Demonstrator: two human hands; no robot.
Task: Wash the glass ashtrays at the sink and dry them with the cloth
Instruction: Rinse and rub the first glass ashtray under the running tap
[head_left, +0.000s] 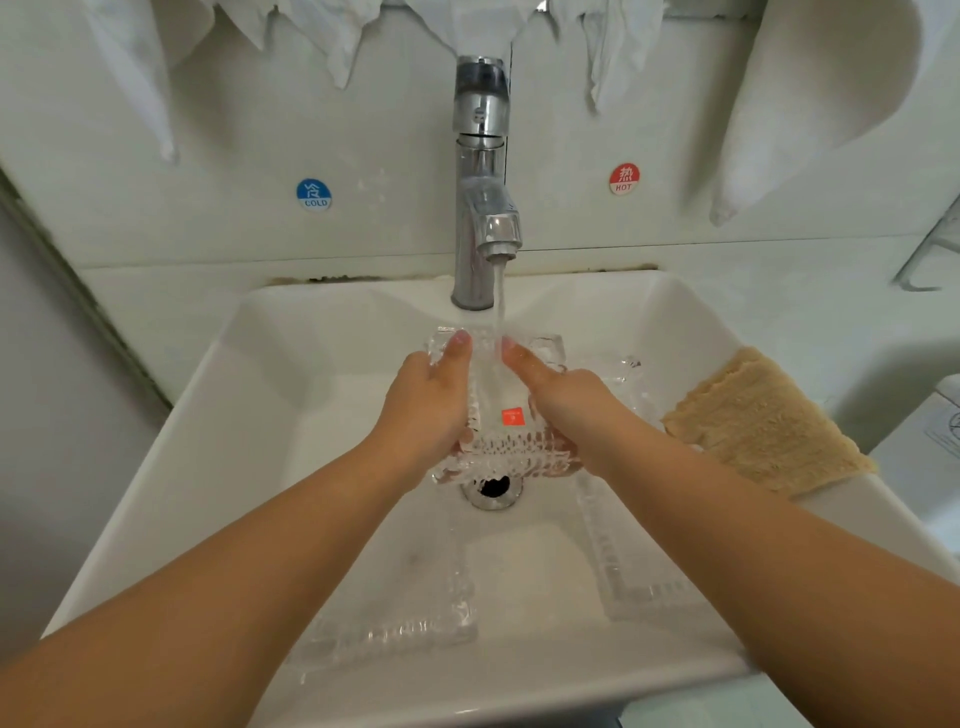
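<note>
Seen from the head camera, the left hand (434, 402) and right hand (563, 402) together grip one glass ashtray (498, 415) under the tap's (485, 208) running water, above the sink (249, 415) drain. Two more ashtrays lie in the basin, one near left (410, 618), one right (639, 566). One tan cloth (763, 426) rests on the sink's right rim.

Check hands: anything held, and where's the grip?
Both hands, left hand and right hand, hold one glass ashtray under the faucet stream, grip on its opposite side edges.
</note>
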